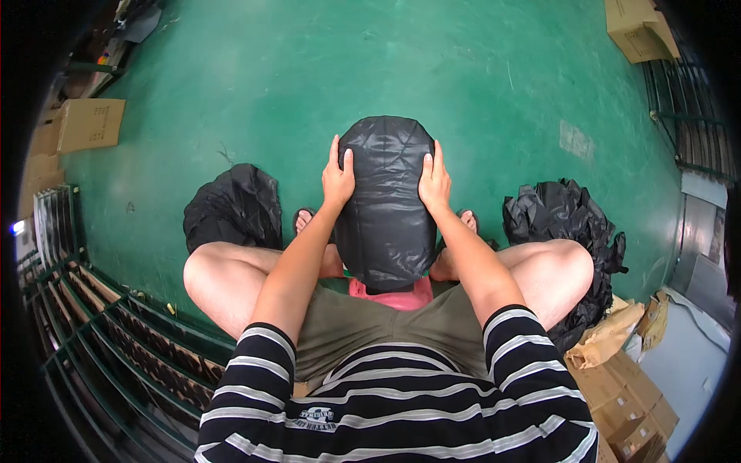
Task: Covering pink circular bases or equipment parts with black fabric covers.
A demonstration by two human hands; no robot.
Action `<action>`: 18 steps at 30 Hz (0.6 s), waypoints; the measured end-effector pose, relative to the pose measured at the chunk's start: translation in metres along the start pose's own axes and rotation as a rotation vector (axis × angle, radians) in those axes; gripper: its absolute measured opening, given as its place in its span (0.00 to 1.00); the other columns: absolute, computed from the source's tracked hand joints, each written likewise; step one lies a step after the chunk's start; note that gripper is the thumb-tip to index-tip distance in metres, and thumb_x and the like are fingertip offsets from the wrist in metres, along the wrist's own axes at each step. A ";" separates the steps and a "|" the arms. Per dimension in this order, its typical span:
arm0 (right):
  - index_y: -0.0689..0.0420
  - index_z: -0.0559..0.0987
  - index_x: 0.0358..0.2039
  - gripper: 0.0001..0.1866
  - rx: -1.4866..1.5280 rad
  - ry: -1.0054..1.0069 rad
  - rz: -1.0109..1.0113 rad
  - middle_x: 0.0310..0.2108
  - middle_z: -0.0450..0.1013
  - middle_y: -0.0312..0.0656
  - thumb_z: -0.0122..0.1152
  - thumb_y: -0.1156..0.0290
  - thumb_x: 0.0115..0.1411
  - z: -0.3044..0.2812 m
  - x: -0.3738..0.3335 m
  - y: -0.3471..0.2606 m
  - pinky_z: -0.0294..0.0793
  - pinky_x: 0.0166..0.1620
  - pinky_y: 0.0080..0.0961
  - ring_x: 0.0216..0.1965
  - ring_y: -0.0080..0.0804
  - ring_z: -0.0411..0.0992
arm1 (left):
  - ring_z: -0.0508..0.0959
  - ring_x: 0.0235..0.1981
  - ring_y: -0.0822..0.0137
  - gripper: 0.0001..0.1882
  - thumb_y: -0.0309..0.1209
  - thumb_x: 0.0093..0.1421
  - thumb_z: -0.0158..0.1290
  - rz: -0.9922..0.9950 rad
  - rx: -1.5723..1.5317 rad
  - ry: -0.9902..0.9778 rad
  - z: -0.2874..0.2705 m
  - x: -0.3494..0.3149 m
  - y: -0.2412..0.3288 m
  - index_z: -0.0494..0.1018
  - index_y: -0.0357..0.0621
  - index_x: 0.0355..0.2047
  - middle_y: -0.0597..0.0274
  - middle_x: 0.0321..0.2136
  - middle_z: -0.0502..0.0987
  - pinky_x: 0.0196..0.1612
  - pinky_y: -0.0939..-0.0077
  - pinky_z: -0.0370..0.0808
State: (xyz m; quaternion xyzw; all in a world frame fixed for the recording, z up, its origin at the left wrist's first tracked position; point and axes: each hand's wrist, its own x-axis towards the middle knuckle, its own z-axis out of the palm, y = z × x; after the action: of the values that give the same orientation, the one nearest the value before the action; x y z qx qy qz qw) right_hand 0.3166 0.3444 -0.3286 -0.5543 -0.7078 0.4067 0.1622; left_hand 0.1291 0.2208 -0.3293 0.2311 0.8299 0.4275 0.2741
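A long black piece with a rounded far end, covered in shiny, creased sheet material, stands or lies between my knees. Whether anything is inside the black cover cannot be seen. My left hand presses on its left edge near the far end, thumb on top and fingers along the side. On the opposite edge my right hand grips in the same way. Below its near end shows a pink-red plastic surface, partly hidden by my shorts.
Black crumpled sheet material lies on the floor at my left, with a bigger heap at my right. Cardboard boxes stand at far left, far right and near right. Green metal racks line the left side.
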 end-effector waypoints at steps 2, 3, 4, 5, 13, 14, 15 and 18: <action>0.50 0.58 0.66 0.28 0.021 0.012 -0.016 0.61 0.63 0.56 0.37 0.53 0.70 -0.001 0.001 0.001 0.65 0.59 0.44 0.59 0.58 0.64 | 0.66 0.60 0.44 0.30 0.47 0.68 0.43 -0.022 -0.005 -0.011 0.000 -0.003 0.008 0.56 0.53 0.67 0.39 0.60 0.65 0.61 0.59 0.64; 0.50 0.58 0.66 0.28 0.025 0.013 -0.020 0.61 0.63 0.56 0.37 0.53 0.70 0.001 0.002 0.000 0.65 0.59 0.44 0.59 0.58 0.64 | 0.66 0.60 0.44 0.30 0.47 0.68 0.43 -0.017 -0.003 -0.007 0.002 -0.002 0.004 0.56 0.53 0.67 0.39 0.60 0.65 0.61 0.59 0.64; 0.51 0.57 0.67 0.28 -0.002 0.037 -0.062 0.60 0.64 0.56 0.38 0.53 0.70 0.004 0.002 0.000 0.66 0.58 0.44 0.58 0.58 0.65 | 0.66 0.61 0.46 0.29 0.45 0.67 0.46 0.156 0.146 0.168 0.006 0.000 -0.003 0.58 0.54 0.66 0.40 0.60 0.65 0.62 0.56 0.62; 0.52 0.56 0.67 0.29 -0.027 0.061 -0.105 0.60 0.64 0.56 0.38 0.53 0.70 0.006 0.002 -0.001 0.66 0.58 0.44 0.57 0.57 0.65 | 0.65 0.61 0.47 0.28 0.42 0.66 0.48 0.330 0.296 0.344 0.008 0.000 -0.010 0.60 0.54 0.65 0.41 0.60 0.64 0.62 0.54 0.61; 0.54 0.56 0.66 0.32 -0.423 0.183 -0.429 0.61 0.56 0.64 0.49 0.55 0.66 0.002 -0.039 0.004 0.70 0.52 0.48 0.53 0.63 0.66 | 0.58 0.66 0.55 0.26 0.35 0.63 0.51 0.849 0.776 -0.003 0.003 -0.046 0.014 0.65 0.53 0.61 0.54 0.63 0.61 0.65 0.43 0.53; 0.54 0.56 0.66 0.33 -0.455 0.184 -0.495 0.61 0.56 0.65 0.49 0.55 0.66 0.001 -0.056 0.010 0.70 0.52 0.48 0.52 0.64 0.66 | 0.56 0.67 0.52 0.27 0.39 0.63 0.50 0.812 0.754 -0.056 0.002 -0.063 0.004 0.63 0.53 0.63 0.52 0.65 0.58 0.65 0.40 0.50; 0.53 0.56 0.67 0.33 -0.479 0.212 -0.562 0.61 0.54 0.69 0.50 0.53 0.66 0.000 -0.067 0.021 0.70 0.51 0.50 0.49 0.67 0.67 | 0.53 0.68 0.50 0.30 0.42 0.63 0.50 0.794 0.776 -0.090 0.001 -0.080 -0.001 0.61 0.53 0.64 0.50 0.66 0.55 0.64 0.36 0.50; 0.51 0.44 0.70 0.41 -0.500 -0.144 -0.207 0.63 0.48 0.72 0.49 0.48 0.65 -0.013 -0.113 0.019 0.72 0.51 0.51 0.49 0.69 0.69 | 0.46 0.70 0.44 0.36 0.52 0.61 0.51 0.730 0.875 -0.192 -0.009 -0.131 -0.012 0.56 0.58 0.67 0.48 0.69 0.47 0.62 0.31 0.51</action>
State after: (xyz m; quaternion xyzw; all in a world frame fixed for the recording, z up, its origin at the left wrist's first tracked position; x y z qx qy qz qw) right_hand 0.3756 0.2471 -0.3100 -0.4717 -0.8487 0.2390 0.0101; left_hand 0.2189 0.1281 -0.3011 0.6320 0.7674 0.0886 0.0620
